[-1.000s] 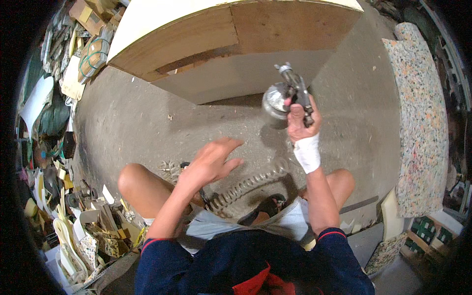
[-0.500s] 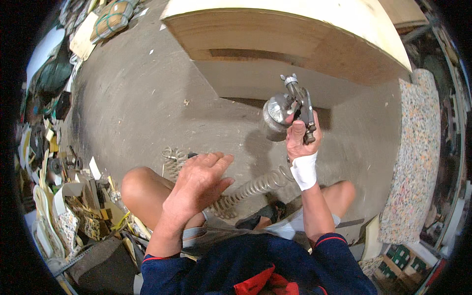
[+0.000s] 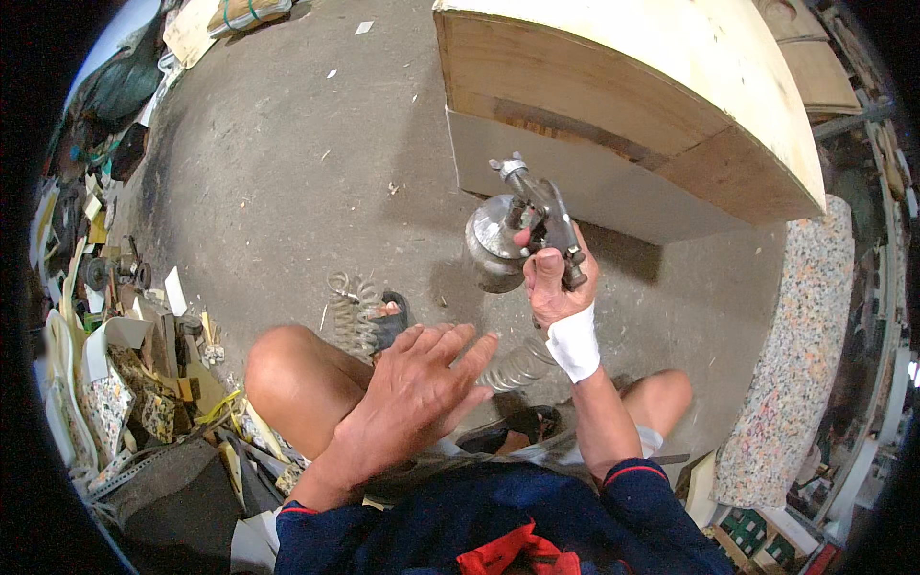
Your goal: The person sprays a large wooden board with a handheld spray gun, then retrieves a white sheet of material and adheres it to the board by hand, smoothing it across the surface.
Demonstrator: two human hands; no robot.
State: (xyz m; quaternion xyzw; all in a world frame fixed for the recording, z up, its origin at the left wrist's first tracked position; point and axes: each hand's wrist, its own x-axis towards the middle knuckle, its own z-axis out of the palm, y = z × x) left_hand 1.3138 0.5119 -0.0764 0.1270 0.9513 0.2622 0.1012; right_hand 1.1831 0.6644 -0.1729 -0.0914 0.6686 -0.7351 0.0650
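My right hand (image 3: 561,287), with a white wrap (image 3: 573,343) round the wrist, grips a metal spray gun (image 3: 544,213). A round silver cup (image 3: 492,237) hangs on the gun's left side, and its nozzle points away from me. Beyond it stands a large box-like piece with a pale top and a plywood side (image 3: 575,96). My left hand (image 3: 417,379) hovers over my lap, palm down and fingers stretched out, holding nothing. A clear coiled air hose (image 3: 517,366) runs below the right wrist, partly hidden by my left hand.
Foam and board scraps (image 3: 144,383) pile up along the left. A speckled foam roll (image 3: 795,364) lies on the right. More hose coils (image 3: 353,311) rest by my sandalled foot (image 3: 390,321). A strapped bundle (image 3: 247,13) is at the far left.
My view has turned, so the box sits farther right. My right hand with the spray gun has shifted left and slightly nearer. My left hand has moved a little right and down.
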